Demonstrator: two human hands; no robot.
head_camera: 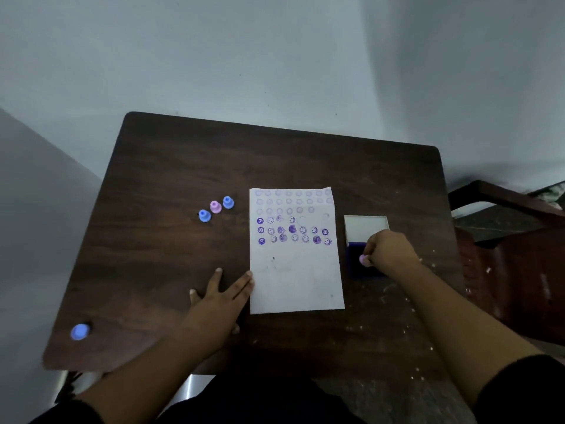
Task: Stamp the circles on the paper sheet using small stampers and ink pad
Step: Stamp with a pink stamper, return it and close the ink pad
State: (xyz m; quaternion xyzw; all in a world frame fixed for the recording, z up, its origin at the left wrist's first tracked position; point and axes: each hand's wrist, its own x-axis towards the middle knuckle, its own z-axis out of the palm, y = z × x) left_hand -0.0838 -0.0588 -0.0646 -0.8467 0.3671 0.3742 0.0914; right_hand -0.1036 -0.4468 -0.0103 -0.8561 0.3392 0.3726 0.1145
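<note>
Left hand (220,296) flat and open, holding nothing; right hand (386,250) pinched on a pink stamper (364,260) at the ink pad (357,264).

Left to right, I log: lone blue stamper (80,331) near the corner of the dark wood-grain table (183,166); two blue stampers (204,215) (228,202) flanking a second pink stamper (215,206), all small, moulded, flared at the base. Left fingertips (249,274) touch the paper sheet (298,283) at its edge; thin and light, so I judge it will skate unless pinned. Upper rows faint circles, lower rows purple smiley prints. Stampers look rigid, light; best gripped by the narrow neck. Pad is open, white lid (366,225) hinged back; its surface is probably soft and wet.
</note>
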